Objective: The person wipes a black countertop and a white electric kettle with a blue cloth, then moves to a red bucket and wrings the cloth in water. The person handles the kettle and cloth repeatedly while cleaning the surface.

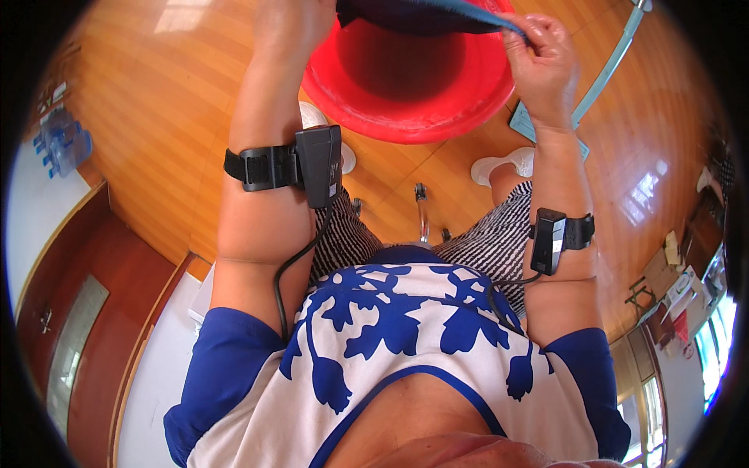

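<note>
A dark cloth (415,16) with a lighter blue edge stretches above a red plastic basin (409,126) on the floor. My right hand (544,64) pinches the cloth's right end between thumb and fingers, over the basin's right rim. At the top edge, my left hand (295,23) is beside the cloth's left end. Its fingers are cut off by the frame, so its grip is hidden. The cloth's upper part also runs out of view. Deep shadow darkens the basin's inside, and its contents cannot be made out.
A light-blue pole (608,67) with a flat base (521,121) stands right of the basin. Chair casters (420,192) lie between my white shoes (503,164). Large water bottles (64,143) and a brown door (88,351) are at left. Black devices (319,167) are strapped to my forearms, with cables.
</note>
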`<control>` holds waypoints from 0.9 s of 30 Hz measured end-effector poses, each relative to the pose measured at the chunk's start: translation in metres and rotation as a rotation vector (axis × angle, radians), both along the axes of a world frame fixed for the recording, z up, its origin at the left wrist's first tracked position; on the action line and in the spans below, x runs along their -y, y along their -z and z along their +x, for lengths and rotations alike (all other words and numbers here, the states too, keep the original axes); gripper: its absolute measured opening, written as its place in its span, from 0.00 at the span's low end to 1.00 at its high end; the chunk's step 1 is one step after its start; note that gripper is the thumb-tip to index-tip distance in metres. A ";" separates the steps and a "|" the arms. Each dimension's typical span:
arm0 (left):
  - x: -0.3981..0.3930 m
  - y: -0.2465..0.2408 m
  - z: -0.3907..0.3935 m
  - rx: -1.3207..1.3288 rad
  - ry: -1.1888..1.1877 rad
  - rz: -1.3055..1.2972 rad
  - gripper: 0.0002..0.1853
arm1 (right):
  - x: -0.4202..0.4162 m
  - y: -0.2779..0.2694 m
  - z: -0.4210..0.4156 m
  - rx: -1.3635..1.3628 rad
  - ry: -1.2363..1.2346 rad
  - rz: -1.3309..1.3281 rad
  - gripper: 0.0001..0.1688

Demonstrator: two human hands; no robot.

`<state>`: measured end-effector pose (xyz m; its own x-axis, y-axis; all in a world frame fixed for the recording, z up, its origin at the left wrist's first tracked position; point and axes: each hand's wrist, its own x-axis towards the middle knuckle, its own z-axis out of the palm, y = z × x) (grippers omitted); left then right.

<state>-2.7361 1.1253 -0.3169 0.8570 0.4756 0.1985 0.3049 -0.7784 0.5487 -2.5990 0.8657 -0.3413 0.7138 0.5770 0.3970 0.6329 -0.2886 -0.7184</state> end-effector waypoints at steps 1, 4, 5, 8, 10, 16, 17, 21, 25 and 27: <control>0.001 -0.001 -0.002 -0.167 0.015 -0.036 0.12 | 0.002 0.002 -0.004 -0.077 0.005 -0.125 0.09; 0.001 0.001 -0.009 -0.513 0.183 -0.041 0.10 | 0.011 0.025 -0.011 -0.155 -0.081 -0.396 0.11; -0.001 0.005 -0.009 -0.560 0.189 -0.036 0.10 | 0.013 0.034 -0.014 -0.156 -0.128 -0.468 0.12; 0.001 0.011 -0.009 -0.692 0.221 -0.036 0.10 | 0.010 0.043 -0.023 -0.312 -0.285 -0.680 0.12; -0.001 0.020 -0.010 -0.772 0.279 -0.044 0.10 | 0.007 0.042 -0.025 -0.429 -0.360 -0.780 0.12; 0.000 0.012 -0.001 -0.564 0.022 -0.013 0.08 | -0.007 0.037 -0.017 -0.347 0.018 -0.550 0.11; -0.001 0.010 -0.001 -0.517 0.011 -0.002 0.08 | -0.006 0.040 -0.013 -0.272 -0.001 -0.574 0.11; -0.004 0.003 0.000 -0.340 -0.015 0.001 0.09 | -0.005 0.065 -0.009 -0.049 -0.128 -0.789 0.17; -0.001 -0.002 0.000 -0.339 -0.045 -0.037 0.11 | -0.049 0.106 -0.005 0.014 -0.292 -0.963 0.30; -0.004 -0.002 0.002 -0.352 -0.027 -0.068 0.11 | -0.078 0.140 -0.006 -0.104 -0.240 -1.143 0.35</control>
